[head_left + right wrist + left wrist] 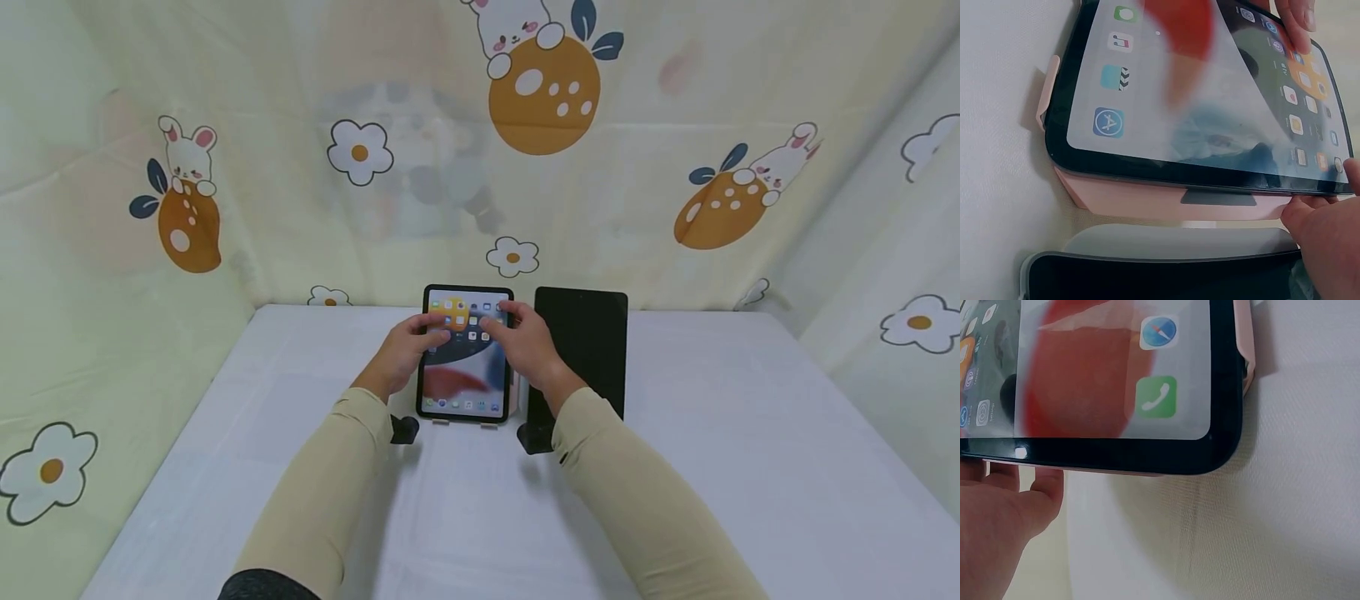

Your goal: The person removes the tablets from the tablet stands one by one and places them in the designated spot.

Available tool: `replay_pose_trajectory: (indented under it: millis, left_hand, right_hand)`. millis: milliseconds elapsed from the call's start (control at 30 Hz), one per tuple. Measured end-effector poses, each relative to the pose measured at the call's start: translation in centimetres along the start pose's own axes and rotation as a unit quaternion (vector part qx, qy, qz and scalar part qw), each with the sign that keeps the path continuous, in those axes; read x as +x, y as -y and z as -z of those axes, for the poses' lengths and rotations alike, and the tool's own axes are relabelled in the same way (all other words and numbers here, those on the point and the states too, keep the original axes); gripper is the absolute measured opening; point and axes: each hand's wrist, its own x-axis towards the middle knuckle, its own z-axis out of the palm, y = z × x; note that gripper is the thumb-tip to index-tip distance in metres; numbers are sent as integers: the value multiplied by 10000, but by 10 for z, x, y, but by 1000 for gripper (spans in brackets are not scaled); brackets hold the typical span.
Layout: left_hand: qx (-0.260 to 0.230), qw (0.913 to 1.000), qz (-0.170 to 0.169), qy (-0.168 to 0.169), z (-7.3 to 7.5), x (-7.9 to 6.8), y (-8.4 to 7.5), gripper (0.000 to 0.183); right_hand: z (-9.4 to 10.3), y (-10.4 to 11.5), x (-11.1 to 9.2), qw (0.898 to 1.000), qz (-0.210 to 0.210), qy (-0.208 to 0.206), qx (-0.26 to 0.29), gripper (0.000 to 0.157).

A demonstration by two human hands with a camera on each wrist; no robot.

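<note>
A tablet (465, 379) with a lit home screen leans upright on a pink stand (1147, 200), whose small lips hook its lower edge. My left hand (401, 354) grips its left side high up, with digits over the screen. In the left wrist view, other fingertips of the left hand (997, 519) are hidden by the tablet's edge. My right hand (528, 346) holds the upper right side, its thumb over the screen. In the right wrist view, fingers of the right hand (1329, 231) reach behind the tablet's edge near the top corner.
Close on the right stands a second tablet-like panel (585, 350) with a dark screen, partly behind the right hand and wrist. Everything rests on a white-covered table (712, 433). A printed curtain (427, 242) with rabbits and flowers hangs directly behind. Black wrist cameras (405, 429) sit under both wrists.
</note>
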Motion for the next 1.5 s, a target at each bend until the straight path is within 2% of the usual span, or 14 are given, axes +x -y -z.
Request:
replay_pose_trajectory:
  millis: [300,600,767,1033,1267,1500]
  left_hand:
    - [39,10000,67,-62,2,-2,-5,38]
    - [-40,10000,-12,29,7,-6,-8,37]
    - [86,9999,59,-104,9,-7,-8,35]
    - [-51,9998,-107,-135,10,-8,-8,36]
    - [-198,9994,-278,-108,8,-10,-10,37]
    - [189,9986,-343,-365,8,-14,-18,34]
  right_hand:
    - [1,2,0,9997,-180,-114,143,54]
    - [1,9,-3,9992,-13,-170,366,54]
    - [-1,9,-4,9984,-60,-140,554,53]
    - [-2,11,-5,9980,-40,-173,607,49]
    - [-2,8,-5,9958,81,-74,909,53]
    - [1,9,-5,9968,282,-176,729,56]
